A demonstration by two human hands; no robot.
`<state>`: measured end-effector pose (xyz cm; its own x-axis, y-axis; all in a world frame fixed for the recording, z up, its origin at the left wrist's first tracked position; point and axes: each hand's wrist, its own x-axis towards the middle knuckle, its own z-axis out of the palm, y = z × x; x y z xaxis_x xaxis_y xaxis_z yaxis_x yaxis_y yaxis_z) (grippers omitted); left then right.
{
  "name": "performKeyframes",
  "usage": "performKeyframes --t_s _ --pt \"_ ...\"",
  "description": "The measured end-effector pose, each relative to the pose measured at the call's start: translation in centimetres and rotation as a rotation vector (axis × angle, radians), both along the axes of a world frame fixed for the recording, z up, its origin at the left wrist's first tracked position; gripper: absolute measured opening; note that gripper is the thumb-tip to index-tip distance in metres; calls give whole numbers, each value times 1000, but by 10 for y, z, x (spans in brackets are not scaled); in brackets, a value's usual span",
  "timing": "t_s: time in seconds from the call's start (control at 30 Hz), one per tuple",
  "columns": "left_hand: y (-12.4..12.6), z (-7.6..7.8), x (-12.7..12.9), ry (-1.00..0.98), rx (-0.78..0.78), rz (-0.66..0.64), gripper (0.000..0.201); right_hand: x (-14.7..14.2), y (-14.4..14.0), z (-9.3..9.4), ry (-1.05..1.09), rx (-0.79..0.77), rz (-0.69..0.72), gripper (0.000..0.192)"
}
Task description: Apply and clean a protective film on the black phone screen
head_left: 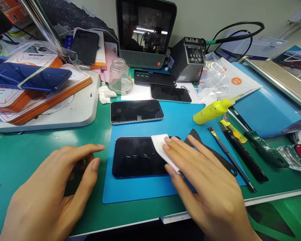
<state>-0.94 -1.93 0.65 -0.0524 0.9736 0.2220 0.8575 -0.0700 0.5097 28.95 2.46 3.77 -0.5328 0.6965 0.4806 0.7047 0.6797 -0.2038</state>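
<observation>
A black phone [132, 157] lies face up, with reflections or pale streaks across its screen. My right hand [203, 180] lies over its right end, holding a folded white wipe [158, 142] against the glass under its fingers. To the left of the phone, my left hand [57, 187] hovers with thumb and index finger apart, nothing between them. Its other fingers are curled and partly hidden. Behind this phone rests a second phone [136, 111] with a silvery edge. Both are on a blue mat [140, 192].
Beside my right hand lie a black spatula-like tool [220, 159], a brush [225, 150], a black-handled tool [248, 157] and a yellow bottle [213, 111]. Further back stand a glass jar [120, 78], a display [145, 33] and a control box [188, 60]. Boxes [47, 100] are stacked at left.
</observation>
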Motion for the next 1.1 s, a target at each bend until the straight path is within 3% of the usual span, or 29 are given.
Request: performKeyframes --t_s 0.07,0.23,0.4,0.63,0.73,0.87,1.1 --pt "3 -3 -3 25 13 -45 40 2 0 4 -113 -37 89 42" --pt "14 -19 -11 162 163 -255 74 7 -11 -2 -257 -39 152 79" --pt "17 -22 -1 307 142 -332 88 4 -22 -12 -240 -103 79 63" --pt "13 -21 2 299 92 -309 88 -19 -3 -9 -279 -63 -18 78" --pt "14 -22 1 320 122 -288 89 -12 -19 -14 -340 -28 1 79" --pt "15 -20 4 327 119 -280 89 2 -42 -19 -426 3 66 59" --pt "15 -27 -1 332 151 -282 91 -27 -6 -11 -313 -67 -42 83"
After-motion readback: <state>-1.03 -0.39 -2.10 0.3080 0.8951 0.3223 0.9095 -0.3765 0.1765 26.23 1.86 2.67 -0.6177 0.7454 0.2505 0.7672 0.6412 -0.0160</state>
